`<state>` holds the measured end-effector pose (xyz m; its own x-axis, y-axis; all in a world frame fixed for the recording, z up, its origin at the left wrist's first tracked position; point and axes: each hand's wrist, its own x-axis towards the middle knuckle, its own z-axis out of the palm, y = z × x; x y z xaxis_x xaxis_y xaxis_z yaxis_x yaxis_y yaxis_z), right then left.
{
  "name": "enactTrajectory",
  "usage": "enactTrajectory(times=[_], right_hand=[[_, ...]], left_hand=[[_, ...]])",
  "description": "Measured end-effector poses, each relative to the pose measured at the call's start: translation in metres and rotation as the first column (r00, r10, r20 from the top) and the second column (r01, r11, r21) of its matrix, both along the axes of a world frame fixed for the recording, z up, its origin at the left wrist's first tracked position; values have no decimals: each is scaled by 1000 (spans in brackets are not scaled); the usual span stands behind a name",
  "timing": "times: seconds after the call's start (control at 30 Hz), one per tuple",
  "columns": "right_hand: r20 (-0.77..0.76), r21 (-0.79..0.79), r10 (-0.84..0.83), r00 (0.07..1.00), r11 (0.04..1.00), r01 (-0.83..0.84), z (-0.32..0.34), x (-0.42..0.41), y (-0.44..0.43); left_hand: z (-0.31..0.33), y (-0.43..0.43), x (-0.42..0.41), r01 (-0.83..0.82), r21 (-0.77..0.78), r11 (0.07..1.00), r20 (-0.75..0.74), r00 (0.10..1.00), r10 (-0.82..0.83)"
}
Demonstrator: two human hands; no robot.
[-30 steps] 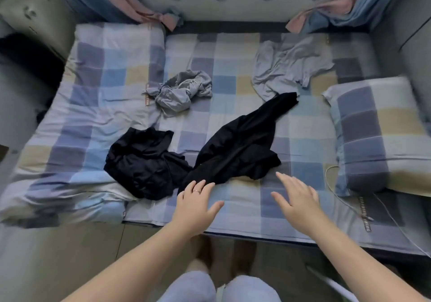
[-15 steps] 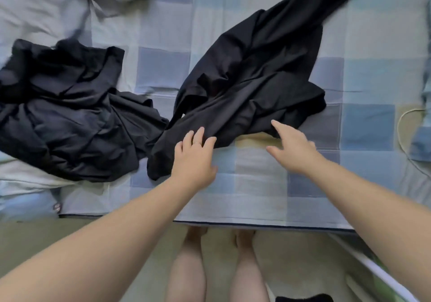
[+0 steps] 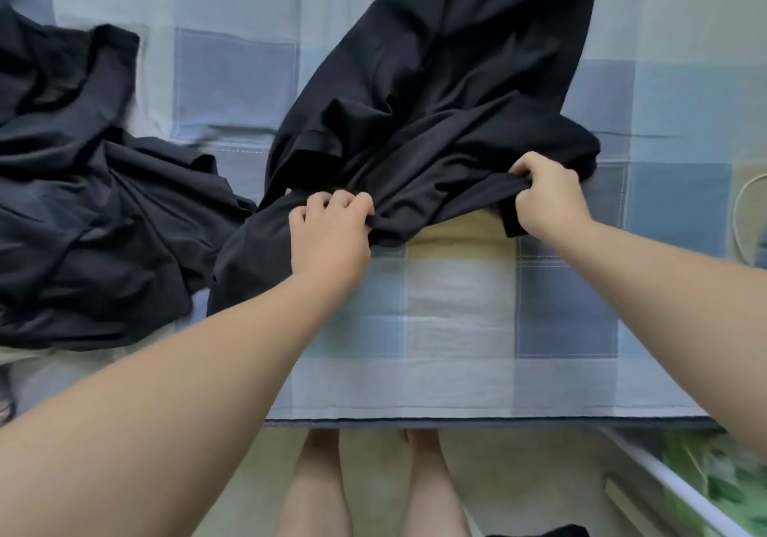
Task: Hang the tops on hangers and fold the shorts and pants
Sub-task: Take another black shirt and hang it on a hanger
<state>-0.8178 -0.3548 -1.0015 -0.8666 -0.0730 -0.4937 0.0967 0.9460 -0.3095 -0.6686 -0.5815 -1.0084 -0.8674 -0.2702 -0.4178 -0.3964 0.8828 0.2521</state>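
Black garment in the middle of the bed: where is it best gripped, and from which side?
Grip the black garment by its near edge, coming from the near side of the bed, at two spread points. That edge lies closest and is bunched into graspable folds, while the rest trails away up and right, so it should lift clear. The left hand and right hand pinch it there.
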Motion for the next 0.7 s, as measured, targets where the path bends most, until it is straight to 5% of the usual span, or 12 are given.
enactTrajectory(times=[0.17, 0.33, 0.53, 0.7], right_hand=[[41, -289, -234, 971, 928, 235, 69, 24, 12], [103, -534, -191, 976, 817, 216, 210, 75, 9], [18, -637, 61, 998, 770, -36, 381, 121, 9], [-37, -742, 33, 999, 669, -50, 482, 131, 29]], left_hand=[[59, 5, 11, -196, 100, 975, 123, 975, 183], [168, 34, 36, -171, 208, 963, 132, 981, 145], [327, 98, 57, -139, 461, 876, -103, 973, 208], [418, 129, 70, -167, 539, 826, -374, 831, 412]])
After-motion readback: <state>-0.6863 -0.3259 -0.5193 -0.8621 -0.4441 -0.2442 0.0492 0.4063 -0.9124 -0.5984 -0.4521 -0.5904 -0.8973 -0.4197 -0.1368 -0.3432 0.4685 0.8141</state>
